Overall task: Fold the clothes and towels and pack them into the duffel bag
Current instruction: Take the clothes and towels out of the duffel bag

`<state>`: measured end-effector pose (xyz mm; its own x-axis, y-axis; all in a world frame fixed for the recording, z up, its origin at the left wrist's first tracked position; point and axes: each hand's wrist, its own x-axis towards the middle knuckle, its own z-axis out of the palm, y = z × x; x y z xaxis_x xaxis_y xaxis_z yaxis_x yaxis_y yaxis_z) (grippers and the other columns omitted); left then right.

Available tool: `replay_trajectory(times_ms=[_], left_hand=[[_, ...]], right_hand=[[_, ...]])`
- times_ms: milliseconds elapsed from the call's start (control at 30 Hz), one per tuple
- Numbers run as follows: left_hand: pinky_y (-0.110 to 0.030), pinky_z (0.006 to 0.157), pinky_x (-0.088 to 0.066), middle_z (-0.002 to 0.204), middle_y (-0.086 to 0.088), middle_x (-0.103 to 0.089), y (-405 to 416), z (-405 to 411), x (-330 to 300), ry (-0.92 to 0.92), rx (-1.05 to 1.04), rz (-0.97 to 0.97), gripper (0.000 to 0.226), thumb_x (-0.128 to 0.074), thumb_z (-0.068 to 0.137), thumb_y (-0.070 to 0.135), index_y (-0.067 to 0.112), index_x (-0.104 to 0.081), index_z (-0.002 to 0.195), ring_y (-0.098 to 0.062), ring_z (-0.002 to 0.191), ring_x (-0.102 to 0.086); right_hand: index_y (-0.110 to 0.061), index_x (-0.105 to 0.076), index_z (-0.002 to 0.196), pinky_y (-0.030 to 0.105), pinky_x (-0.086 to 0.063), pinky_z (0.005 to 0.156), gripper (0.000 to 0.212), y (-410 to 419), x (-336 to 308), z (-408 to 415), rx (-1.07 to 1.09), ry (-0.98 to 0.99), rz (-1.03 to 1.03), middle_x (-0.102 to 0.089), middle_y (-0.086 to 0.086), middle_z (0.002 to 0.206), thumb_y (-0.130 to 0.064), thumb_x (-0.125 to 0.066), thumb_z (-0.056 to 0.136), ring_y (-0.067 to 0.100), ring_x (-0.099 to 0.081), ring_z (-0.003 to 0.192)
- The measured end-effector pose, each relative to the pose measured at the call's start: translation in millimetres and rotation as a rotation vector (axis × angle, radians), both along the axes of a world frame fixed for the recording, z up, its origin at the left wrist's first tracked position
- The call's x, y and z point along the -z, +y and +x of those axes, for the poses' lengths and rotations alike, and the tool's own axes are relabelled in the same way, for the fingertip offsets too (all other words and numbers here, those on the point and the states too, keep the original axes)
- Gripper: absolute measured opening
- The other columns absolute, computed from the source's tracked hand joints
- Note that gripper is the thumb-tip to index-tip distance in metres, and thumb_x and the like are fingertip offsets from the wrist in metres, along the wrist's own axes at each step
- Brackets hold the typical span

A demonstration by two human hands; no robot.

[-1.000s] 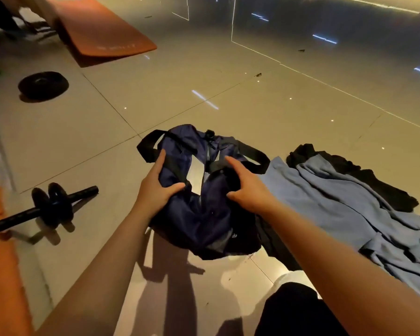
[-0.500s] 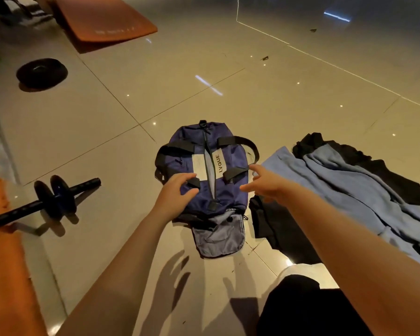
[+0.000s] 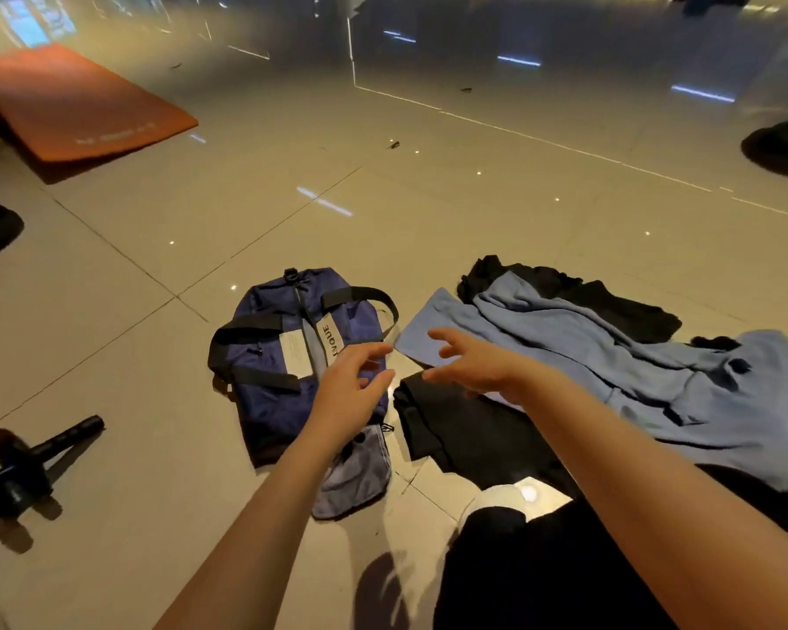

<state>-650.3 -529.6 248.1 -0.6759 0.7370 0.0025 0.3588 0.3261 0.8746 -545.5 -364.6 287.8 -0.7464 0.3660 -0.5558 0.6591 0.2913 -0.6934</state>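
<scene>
Duffel bag (image 3: pixel 265 356) flat on the floor, clothes beside it waiting to be folded.

Nearest, both hands hover empty: the left hand (image 3: pixel 351 393) over the bag's right half with fingers loosely spread, the right hand (image 3: pixel 474 366) over the near corner of the blue towel (image 3: pixel 565 356) with fingers spread and holding nothing. The bag, zip side up, lies just left of the heap. A black garment (image 3: pixel 465 429) lies under the towel's near edge, and more black cloth (image 3: pixel 610 297) shows behind it. The step in hand looks like picking the first piece. It would go best by pinching the towel's two near corners, lifting it clear of the black garment and spreading it flat on bare tile before folding. Farther off lie an orange mat (image 3: pixel 78 106) and a roller wheel (image 3: pixel 23 470).
</scene>
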Motion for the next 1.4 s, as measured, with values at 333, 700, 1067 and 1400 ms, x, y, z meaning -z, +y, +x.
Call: replay_trajectory(times_ms=[333,700,1067,1400], left_hand=[[-0.003,0.077,-0.042,0.122,0.004,-0.058,149,139,0,-0.04,0.373,0.01,0.027,-0.06,0.094,0.017,0.024,-0.058,0.12,-0.007,0.105,-0.055],[-0.017,0.079,-0.044,0.112,0.001,-0.064,226,182,58,-0.147,0.285,-0.115,0.021,-0.064,0.091,0.016,0.02,-0.064,0.111,-0.008,0.096,-0.058],[-0.04,0.102,-0.038,0.149,-0.007,-0.029,325,166,133,0.116,0.066,-0.382,0.057,-0.063,0.092,0.026,0.022,-0.04,0.144,-0.027,0.131,-0.036],[-0.042,0.1,-0.041,0.14,-0.014,-0.042,357,168,191,0.189,0.014,-0.611,0.044,-0.063,0.093,0.017,0.015,-0.055,0.136,-0.032,0.125,-0.045]], right_hand=[[-0.026,-0.028,0.148,0.032,-0.049,0.075,0.064,124,-3,207,0.305,-0.127,0.127,-0.042,0.013,0.143,-0.026,-0.062,0.094,0.022,-0.058,0.095],[-0.017,-0.042,0.141,0.033,-0.042,0.095,0.052,221,0,231,0.196,-0.281,0.299,-0.047,0.008,0.141,-0.03,-0.059,0.094,0.026,-0.05,0.119],[-0.017,-0.051,0.129,0.037,-0.046,0.088,0.036,263,159,300,0.211,-0.415,0.34,-0.051,0.011,0.129,-0.029,-0.053,0.095,0.031,-0.05,0.115],[-0.031,-0.015,0.15,0.047,-0.037,0.099,0.069,346,216,349,0.084,-0.629,0.576,-0.008,0.012,0.154,-0.02,-0.052,0.094,0.037,-0.022,0.135]])
